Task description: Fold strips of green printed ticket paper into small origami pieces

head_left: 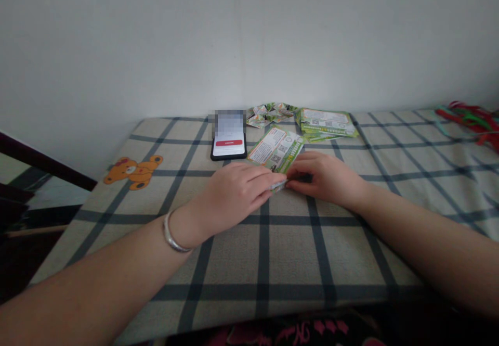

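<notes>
Touches a green-and-white leaflet (278, 149) with both hands, near the middle of the check-covered worktop (234, 268). Lays the left hand (237, 190) palm down across the near left edge, fingers close together and thumb hidden; cannot tell whether gripping or only pressing there. Pinches the near right corner between thumb and forefinger of the right hand (325, 177), with the palm lifted a little and the other fingers bent. Wears a silver bangle (173, 235) just behind the left hand. Beyond that hand, shows a black-edged phone (229, 151) lying face up, lit, with a red bar and a pixelated upper part. Behind the leaflet, near the pale wall (234, 39), shows folded pieces (267, 114) in similar print, then a loose stack of leaflets (327, 122) to their right. Farther left, shows a flat orange bear (134, 171); far right, a blurred red-and-green bundle (470, 122).
</notes>
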Tool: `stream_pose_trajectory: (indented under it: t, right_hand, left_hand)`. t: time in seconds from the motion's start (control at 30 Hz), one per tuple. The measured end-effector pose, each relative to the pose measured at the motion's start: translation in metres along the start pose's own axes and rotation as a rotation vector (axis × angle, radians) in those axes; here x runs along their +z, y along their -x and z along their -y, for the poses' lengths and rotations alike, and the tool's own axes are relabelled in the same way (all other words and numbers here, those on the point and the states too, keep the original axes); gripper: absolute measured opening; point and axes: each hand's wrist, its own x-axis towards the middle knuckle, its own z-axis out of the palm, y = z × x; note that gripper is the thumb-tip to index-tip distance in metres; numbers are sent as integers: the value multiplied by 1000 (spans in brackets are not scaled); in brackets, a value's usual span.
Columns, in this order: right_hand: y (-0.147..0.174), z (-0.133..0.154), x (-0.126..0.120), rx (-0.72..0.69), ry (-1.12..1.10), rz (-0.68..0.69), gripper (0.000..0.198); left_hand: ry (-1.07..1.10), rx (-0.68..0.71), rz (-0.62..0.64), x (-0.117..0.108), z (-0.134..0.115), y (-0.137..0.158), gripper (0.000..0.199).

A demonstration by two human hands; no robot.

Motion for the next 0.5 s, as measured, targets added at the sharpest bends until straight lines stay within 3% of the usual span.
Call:
stream_pose_trajectory:
  t: [0.27,0.5]
  right_hand:
    - [1,0,2,-54,8,-31,11]
    - [4,8,1,-95,11,-145,8]
  left_hand:
    - [-58,-41,3,0,-2,0,29]
    - [12,-108,-4,2,-3,1,39]
